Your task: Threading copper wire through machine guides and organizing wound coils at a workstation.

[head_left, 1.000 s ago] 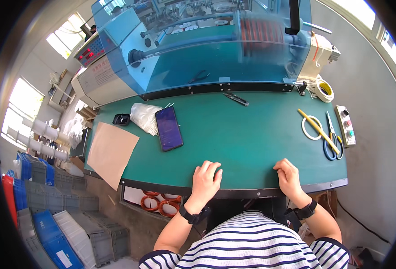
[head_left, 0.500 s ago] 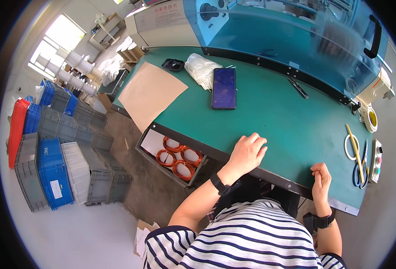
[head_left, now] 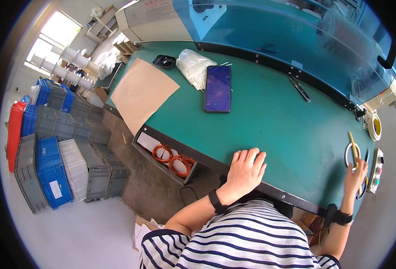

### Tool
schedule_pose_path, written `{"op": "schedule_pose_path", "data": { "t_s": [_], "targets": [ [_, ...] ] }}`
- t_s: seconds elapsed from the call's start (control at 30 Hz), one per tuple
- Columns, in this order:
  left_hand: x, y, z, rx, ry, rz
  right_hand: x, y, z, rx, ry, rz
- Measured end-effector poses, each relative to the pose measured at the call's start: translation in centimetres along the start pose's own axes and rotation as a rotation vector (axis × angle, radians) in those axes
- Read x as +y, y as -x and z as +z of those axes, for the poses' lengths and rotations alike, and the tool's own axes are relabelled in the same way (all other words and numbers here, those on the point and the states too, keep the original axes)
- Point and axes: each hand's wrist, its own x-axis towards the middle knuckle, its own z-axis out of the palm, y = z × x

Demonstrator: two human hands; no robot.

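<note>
My left hand (head_left: 246, 170) rests palm down on the green tabletop by its near edge, fingers spread, holding nothing. At the right end of the table, my right hand (head_left: 356, 177) is over a thin yellow stick (head_left: 353, 144) and scissors (head_left: 368, 155), thumb and fingers apart. It covers part of both, and whether it touches them is hard to see. Just beyond its fingertips lies a white ring (head_left: 346, 155). A dark phone (head_left: 218, 89) lies farther back, next to a clear plastic bag of thin white sticks (head_left: 193, 67). A black pen-like tool (head_left: 299, 89) lies right of the phone.
Behind the table stands a machine with a blue transparent cover (head_left: 260, 31). Brown paper (head_left: 144, 92) and a small black tray (head_left: 164, 61) lie left. Tape rolls (head_left: 375, 126) and a button box (head_left: 377, 170) are right. Orange wire coils (head_left: 179, 166) sit below; stacked crates (head_left: 50, 170) stand left.
My right hand has moved right and forward from the table's near edge to the scissors and yellow stick. My left hand has flattened and spread its fingers. The whole view has shifted slightly.
</note>
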Motion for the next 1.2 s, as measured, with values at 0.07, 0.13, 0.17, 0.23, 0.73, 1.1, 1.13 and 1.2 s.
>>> {"op": "schedule_pose_path", "data": {
  "t_s": [0.07,0.13,0.17,0.23,0.73,1.1,1.13,1.2],
  "targets": [
    [0.2,-0.1,0.0,0.008,0.005,0.003,4.2,-1.0,0.8,-0.032,0.113,0.015],
    [0.3,-0.3,-0.1,0.028,0.009,0.004,6.0,-1.8,0.5,-0.295,-0.089,0.251],
    [0.3,-0.3,-0.1,0.024,0.013,0.009,6.0,-1.9,0.4,-0.295,-0.086,0.257],
    [0.3,-0.5,0.1,0.029,0.019,0.010,5.7,-2.2,0.0,-0.333,0.003,0.170],
    [3.5,-4.6,0.9,-0.131,-0.193,0.818,-15.5,-2.3,-7.1,-0.446,-0.744,-0.182],
    [8.4,-4.7,8.6,-0.286,0.651,0.799,-30.8,-2.7,-12.2,-1.016,-1.369,-0.694],
    [8.4,-4.7,8.5,-0.276,0.607,0.815,-32.0,-2.2,-12.7,-1.091,-1.504,-0.704],
    [9.0,-5.0,8.7,-0.263,0.535,0.879,-34.6,-0.7,-13.7,-1.062,-1.811,-0.807]
  ]
}}
